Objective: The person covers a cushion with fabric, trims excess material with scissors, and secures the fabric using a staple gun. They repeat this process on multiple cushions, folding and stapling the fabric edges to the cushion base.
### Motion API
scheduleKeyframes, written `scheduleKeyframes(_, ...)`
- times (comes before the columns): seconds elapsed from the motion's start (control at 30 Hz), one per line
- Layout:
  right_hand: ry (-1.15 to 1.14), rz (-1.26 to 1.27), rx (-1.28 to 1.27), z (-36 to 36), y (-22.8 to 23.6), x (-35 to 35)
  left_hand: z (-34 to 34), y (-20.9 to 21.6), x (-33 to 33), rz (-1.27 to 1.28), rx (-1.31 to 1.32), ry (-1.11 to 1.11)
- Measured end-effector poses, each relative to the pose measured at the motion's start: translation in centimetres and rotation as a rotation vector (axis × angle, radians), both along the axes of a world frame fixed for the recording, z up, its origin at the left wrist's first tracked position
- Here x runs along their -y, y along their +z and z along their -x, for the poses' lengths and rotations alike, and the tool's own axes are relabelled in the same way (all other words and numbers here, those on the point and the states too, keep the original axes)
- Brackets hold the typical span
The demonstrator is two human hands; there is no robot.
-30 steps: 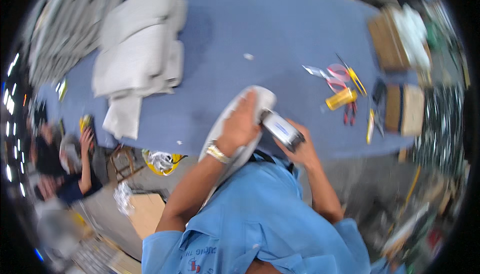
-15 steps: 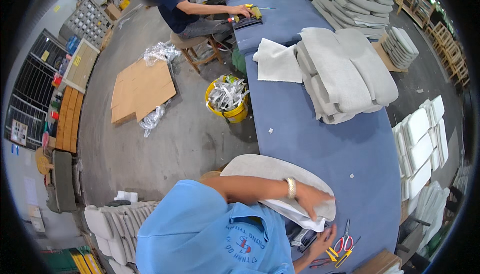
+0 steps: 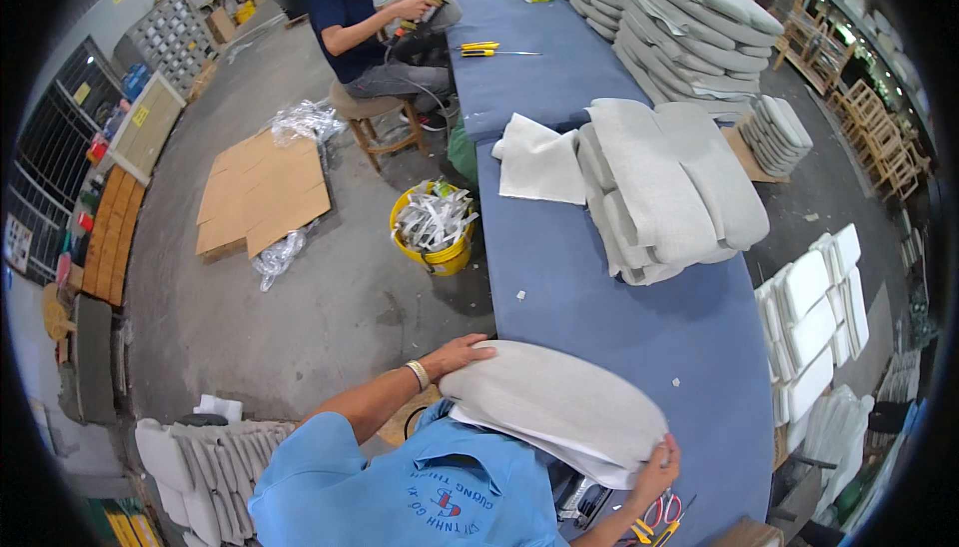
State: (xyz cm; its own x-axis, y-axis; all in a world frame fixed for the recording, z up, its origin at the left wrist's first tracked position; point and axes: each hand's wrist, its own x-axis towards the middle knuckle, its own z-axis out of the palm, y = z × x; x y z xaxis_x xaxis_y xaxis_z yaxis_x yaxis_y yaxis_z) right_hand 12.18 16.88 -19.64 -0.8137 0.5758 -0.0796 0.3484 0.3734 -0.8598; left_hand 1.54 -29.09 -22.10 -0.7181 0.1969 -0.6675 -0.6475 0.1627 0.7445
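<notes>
A grey fabric-covered seat cushion (image 3: 559, 392) lies in front of me, tilted at the near edge of the blue table, its white underside showing along the near side. My left hand (image 3: 463, 355), with a bracelet at the wrist, is closed on the cushion's left end. At the opposite end my right hand (image 3: 656, 467) grips the rounded edge, thumb and fingers around it. Just below the right hand lie red-handled snips (image 3: 663, 509) and a yellow cutter (image 3: 663, 535). A dark metal tool (image 3: 582, 500), partly hidden by the cushion, rests beside my shirt.
Stacked grey cushions (image 3: 669, 182) and a pale cloth piece (image 3: 542, 159) occupy the table (image 3: 609, 317) ahead. A yellow bucket of scraps (image 3: 435, 232) stands left of it. Farther off, a seated co-worker (image 3: 355, 32) holds a tool against a cushion. Flattened cardboard (image 3: 262, 192) lies on the floor.
My left hand has moved from the cushion's right end back to its left end. My right hand has come up from beside the tools onto the right end. The co-worker has lifted a tool off the table.
</notes>
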Motion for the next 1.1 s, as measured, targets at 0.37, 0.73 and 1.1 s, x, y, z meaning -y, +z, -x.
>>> scheduleKeyframes(0.37,0.020,-0.618,0.053,-0.3,-1.9,-7.5,1.3,-5.5,-21.1,-0.265,0.094,0.339)
scheduleKeyframes(0.73,-0.262,0.761,-0.088,-3.4,-2.0,14.3,-0.2,-5.3,-20.7,-0.136,-0.101,0.242)
scheduleKeyframes(1.1,-0.252,0.604,0.084,-3.7,1.2,12.9,-3.6,-3.8,-21.5,-0.155,0.053,0.193)
